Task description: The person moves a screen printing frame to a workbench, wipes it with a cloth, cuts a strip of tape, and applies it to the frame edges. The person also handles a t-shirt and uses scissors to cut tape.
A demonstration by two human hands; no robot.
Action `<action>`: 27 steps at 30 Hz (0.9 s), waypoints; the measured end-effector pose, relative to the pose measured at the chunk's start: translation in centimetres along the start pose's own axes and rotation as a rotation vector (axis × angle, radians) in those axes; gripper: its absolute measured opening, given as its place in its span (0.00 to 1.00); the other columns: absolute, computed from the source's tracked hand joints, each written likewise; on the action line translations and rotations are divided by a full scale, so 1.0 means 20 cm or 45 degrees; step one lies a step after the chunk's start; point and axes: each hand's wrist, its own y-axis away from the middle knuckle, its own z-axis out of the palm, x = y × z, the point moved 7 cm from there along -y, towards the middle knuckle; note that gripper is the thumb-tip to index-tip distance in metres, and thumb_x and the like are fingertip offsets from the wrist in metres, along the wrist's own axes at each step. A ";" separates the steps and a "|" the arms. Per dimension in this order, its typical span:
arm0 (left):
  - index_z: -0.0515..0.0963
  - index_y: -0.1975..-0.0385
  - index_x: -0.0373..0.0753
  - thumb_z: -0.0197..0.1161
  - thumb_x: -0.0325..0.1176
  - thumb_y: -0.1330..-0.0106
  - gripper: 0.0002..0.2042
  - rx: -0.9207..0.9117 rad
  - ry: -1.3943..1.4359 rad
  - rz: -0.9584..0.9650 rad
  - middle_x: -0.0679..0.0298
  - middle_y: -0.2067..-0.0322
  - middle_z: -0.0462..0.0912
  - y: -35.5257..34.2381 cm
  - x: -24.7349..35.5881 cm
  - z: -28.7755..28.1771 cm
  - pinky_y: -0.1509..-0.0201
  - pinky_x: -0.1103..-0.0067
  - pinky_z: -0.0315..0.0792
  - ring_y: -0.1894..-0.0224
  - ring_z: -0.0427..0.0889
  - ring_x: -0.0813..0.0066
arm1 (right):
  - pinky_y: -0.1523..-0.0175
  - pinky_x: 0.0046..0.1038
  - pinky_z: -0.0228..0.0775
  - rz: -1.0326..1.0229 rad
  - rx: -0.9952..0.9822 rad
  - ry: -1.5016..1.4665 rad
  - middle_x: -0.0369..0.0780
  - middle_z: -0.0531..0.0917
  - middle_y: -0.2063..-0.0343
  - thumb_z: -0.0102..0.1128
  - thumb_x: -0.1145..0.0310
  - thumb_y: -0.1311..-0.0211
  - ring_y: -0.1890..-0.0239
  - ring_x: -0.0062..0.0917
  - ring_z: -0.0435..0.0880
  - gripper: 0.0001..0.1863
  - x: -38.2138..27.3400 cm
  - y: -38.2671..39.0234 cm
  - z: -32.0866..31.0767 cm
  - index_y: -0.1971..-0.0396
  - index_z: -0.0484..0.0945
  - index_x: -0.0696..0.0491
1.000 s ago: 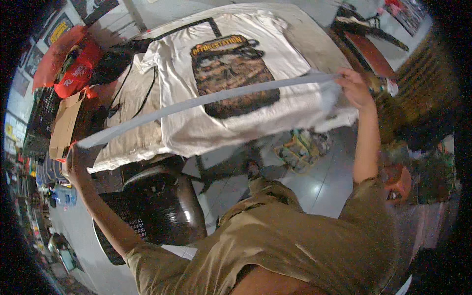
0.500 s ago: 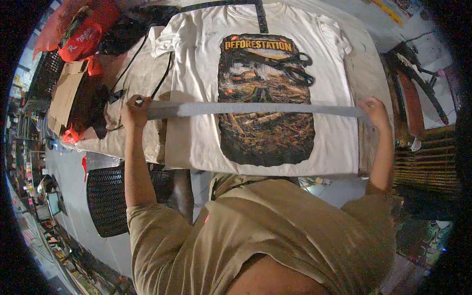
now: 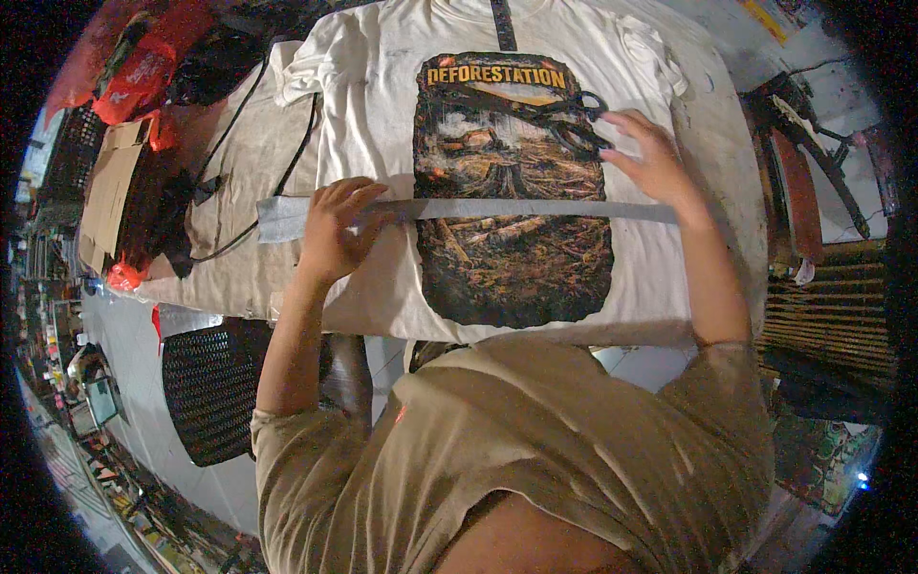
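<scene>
At the far left, well away from the white T-shirt (image 3: pixel 382 124), a red plastic bag (image 3: pixel 134 77) lay at the upper corner of the surface (image 3: pixel 722 143), with a flat piece of brown cardboard (image 3: pixel 110 187) just below it. Between these and the T-shirt a black cable (image 3: pixel 253 134) looped over a pale cloth (image 3: pixel 234 258) that covered the surface beside the shirt's left sleeve. Below the shirt's lower left corner, off the surface, stood a black mesh basket (image 3: pixel 206 383).

The T-shirt was spread flat, neck away from the person, its dark printed picture (image 3: pixel 512 191) of tree stumps in the middle of the chest. A long grey strip (image 3: pixel 497 208) lay straight across the shirt, over the middle of the print, its left end sticking out past the shirt's left edge onto the pale cloth. The left hand (image 3: pixel 335 230) rested on the strip just left of the print, fingers curled down and pressing it onto the shirt rather than gripping round it. The right hand (image 3: pixel 650 158) lay at the print's right edge, fingers spread wide and flat, its heel touching the strip's right end; whether it pinched the strip could not be told. Under its fingers black scissors (image 3: pixel 564 120) lay on the upper part of the print.

Right of the T-shirt, beyond the edge of the surface, a dark wooden bench (image 3: pixel 794 182) stood well apart from the shirt.
</scene>
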 end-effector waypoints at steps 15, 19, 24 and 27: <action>0.72 0.63 0.36 0.63 0.49 0.61 0.27 0.064 -0.024 0.071 0.57 0.60 0.72 0.02 0.02 0.01 0.54 0.70 0.61 0.57 0.70 0.60 | 0.64 0.28 0.64 -0.080 -0.432 0.259 0.40 0.71 0.76 0.66 0.58 0.66 0.72 0.30 0.71 0.38 -0.07 -0.22 0.20 0.49 0.61 0.50; 0.72 0.63 0.35 0.63 0.49 0.61 0.27 0.049 -0.024 0.081 0.55 0.60 0.72 0.02 0.00 0.01 0.54 0.69 0.60 0.56 0.69 0.58 | 0.65 0.26 0.64 0.111 -0.580 0.155 0.40 0.71 0.81 0.65 0.62 0.65 0.76 0.29 0.70 0.37 -0.17 -0.24 0.25 0.49 0.61 0.50; 0.67 0.58 0.35 0.62 0.49 0.58 0.30 0.102 0.044 0.087 0.51 0.58 0.68 0.02 0.00 -0.01 0.52 0.67 0.58 0.55 0.67 0.55 | 0.63 0.27 0.65 0.284 -0.658 0.084 0.41 0.71 0.74 0.63 0.66 0.66 0.70 0.29 0.71 0.36 -0.11 -0.22 0.26 0.49 0.61 0.51; 0.65 0.56 0.36 0.62 0.47 0.57 0.30 0.143 0.006 0.092 0.50 0.56 0.65 0.05 0.00 -0.02 0.52 0.64 0.57 0.54 0.64 0.55 | 0.59 0.27 0.64 0.243 -0.565 0.331 0.43 0.70 0.66 0.63 0.67 0.67 0.63 0.31 0.71 0.37 -0.15 -0.21 0.20 0.50 0.61 0.50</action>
